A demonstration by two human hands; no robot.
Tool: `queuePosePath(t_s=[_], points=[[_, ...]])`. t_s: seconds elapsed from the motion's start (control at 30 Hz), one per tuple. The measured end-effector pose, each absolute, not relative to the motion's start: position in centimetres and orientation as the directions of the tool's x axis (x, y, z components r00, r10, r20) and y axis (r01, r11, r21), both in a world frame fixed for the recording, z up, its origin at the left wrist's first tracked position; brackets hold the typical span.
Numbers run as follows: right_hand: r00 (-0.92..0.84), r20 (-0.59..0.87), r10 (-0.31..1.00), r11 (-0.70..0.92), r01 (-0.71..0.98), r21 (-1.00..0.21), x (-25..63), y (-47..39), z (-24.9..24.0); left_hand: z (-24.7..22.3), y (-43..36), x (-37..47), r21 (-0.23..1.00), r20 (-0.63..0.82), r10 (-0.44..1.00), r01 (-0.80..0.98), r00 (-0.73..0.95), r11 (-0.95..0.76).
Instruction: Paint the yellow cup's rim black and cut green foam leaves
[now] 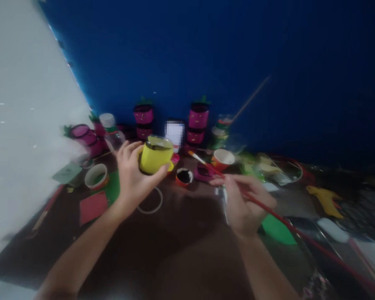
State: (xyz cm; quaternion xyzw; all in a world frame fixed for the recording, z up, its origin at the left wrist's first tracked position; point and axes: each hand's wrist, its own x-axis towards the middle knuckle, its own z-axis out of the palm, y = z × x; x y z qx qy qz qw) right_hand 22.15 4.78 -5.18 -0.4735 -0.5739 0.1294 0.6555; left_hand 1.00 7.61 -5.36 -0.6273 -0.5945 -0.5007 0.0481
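Note:
My left hand (134,171) grips a small yellow cup-like container (156,158) with a dark band near its rim, thumb on one side and fingers on the other, held above the table. In my right hand (246,200) is a long red-handled paintbrush (215,170), its bristle end pointing up and left toward the yellow container but apart from it. Between the hands, a small orange-red cup (183,178) with dark contents stands on the table. A purple piece (203,171) lies behind the brush.
Purple decorated containers (198,118) stand along the blue wall, beside a phone (174,133) and plastic bottles (112,129). Paper cups (224,157) stand both sides. A white ring (150,202), red sheet (93,207), yellow glue gun (325,200) and green sheet (278,230) lie around.

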Motion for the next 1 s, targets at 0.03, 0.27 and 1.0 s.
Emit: queuePosePath(t_s=[0.03,0.27,1.0], points=[[0.271,0.611,0.744,0.488,0.404,-0.774,22.7,5.3,-5.1,-5.2,7.7,0.8,0.542,0.675,0.704,0.795,-0.218,-0.274],[-0.094,0.250,0.964,0.232,0.757,-0.610,23.7,7.8,-6.2,-5.0,8.1,0.1,0.581,0.613,0.758,0.777,-0.221,-0.242],[0.044,0.548,0.836,0.374,0.685,-0.625,23.9,7.2,-5.8,-6.2,8.1,1.4,0.581,0.579,0.796,0.774,-0.176,-0.251]])
